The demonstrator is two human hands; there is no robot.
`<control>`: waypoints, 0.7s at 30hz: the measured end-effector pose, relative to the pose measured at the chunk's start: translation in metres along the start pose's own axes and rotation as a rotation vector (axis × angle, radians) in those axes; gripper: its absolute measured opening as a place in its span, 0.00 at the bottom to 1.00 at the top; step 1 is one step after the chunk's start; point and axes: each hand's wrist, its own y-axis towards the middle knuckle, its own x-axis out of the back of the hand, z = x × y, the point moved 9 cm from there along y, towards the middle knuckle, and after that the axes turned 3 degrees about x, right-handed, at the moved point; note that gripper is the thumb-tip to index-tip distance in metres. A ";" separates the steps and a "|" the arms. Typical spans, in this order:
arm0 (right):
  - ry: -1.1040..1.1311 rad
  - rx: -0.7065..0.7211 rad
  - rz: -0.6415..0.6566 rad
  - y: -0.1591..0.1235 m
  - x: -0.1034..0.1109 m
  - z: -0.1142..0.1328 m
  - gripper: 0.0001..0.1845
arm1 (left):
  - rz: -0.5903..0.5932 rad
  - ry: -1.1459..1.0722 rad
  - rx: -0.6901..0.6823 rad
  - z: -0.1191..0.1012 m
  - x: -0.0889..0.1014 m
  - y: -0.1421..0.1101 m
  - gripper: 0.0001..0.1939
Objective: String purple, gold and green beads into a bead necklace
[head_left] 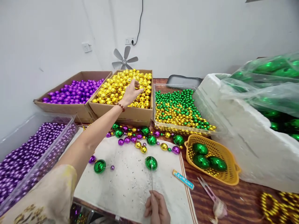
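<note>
My left hand (133, 91) reaches over the cardboard box of gold beads (109, 90). Its fingers are curled together against the beads; what they pinch is hidden. Near the front of the white cloth (130, 193), my right hand (157, 207) grips a thin needle (152, 180) between thumb and fingers, pointing away from me. The needle's far part crosses in front of a large green bead (149, 163); I cannot tell whether it touches. On the cloth's left lie another large green bead (99, 166) and a small purple bead (112, 167). A mixed bead strand (151, 140) runs behind.
Purple beads fill a box (60, 109) and a clear bin (70, 119) at left. A clear tray (184, 128) holds green and gold beads. At right are an orange basket (230, 155), a foam box (224, 124), scissors (210, 191) and a blue-labelled strip (183, 179).
</note>
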 end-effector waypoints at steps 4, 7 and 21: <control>0.015 0.066 0.087 -0.001 -0.004 0.026 0.21 | 0.352 -0.584 0.082 -0.021 -0.018 -0.099 0.11; 0.007 0.150 0.123 0.001 -0.011 0.065 0.16 | 0.548 -0.582 0.038 -0.038 -0.032 -0.185 0.14; 0.094 0.387 -0.070 0.009 -0.020 0.132 0.10 | 0.430 -0.253 -0.285 -0.062 -0.037 -0.292 0.16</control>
